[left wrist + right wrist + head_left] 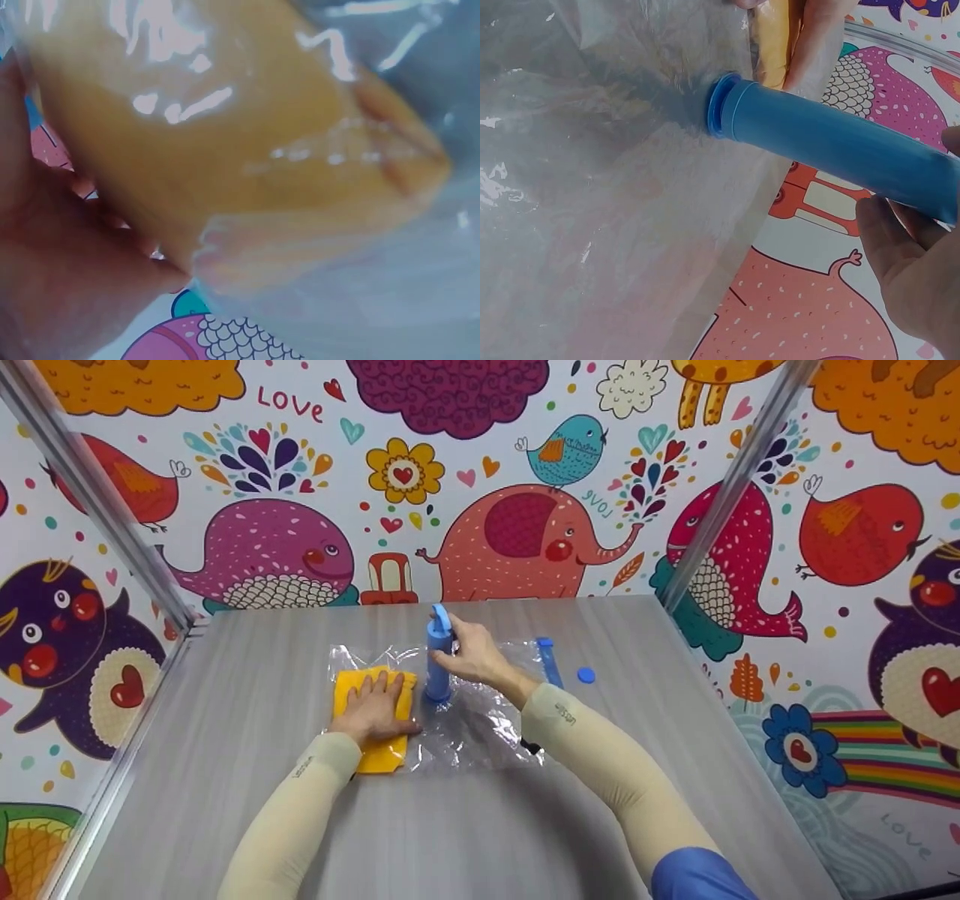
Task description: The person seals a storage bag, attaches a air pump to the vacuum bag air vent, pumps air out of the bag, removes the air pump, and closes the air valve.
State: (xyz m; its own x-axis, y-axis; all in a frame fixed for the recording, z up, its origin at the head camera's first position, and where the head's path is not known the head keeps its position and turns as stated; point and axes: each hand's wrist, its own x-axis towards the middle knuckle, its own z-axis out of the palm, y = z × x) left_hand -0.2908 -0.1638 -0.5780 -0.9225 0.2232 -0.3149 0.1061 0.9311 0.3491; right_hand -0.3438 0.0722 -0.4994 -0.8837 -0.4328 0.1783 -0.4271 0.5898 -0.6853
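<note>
A clear plastic vacuum bag (pixel 487 724) lies flat on the table, with a folded yellow cloth (pixel 386 754) inside its left part. My left hand (pixel 371 709) rests spread over that cloth, fingers straight on the plastic. Beside it, my right hand (pixel 480 652) grips the barrel of a blue hand pump (pixel 437 667), thumb in front. The pump stands upright on the bag, its loop handle low against the top of the barrel. In the right wrist view the flanged base of the pump (pixel 832 142) meets the plastic. The left wrist view shows yellow cloth (pixel 187 157) filling the bag.
A round blue cap (pixel 586 675) lies right of the bag. Blue zip strip (pixel 550 660) runs along the bag's right edge, partly hidden by my right forearm. Patterned walls and metal posts (pixel 720 517) bound the grey table (pixel 225 697).
</note>
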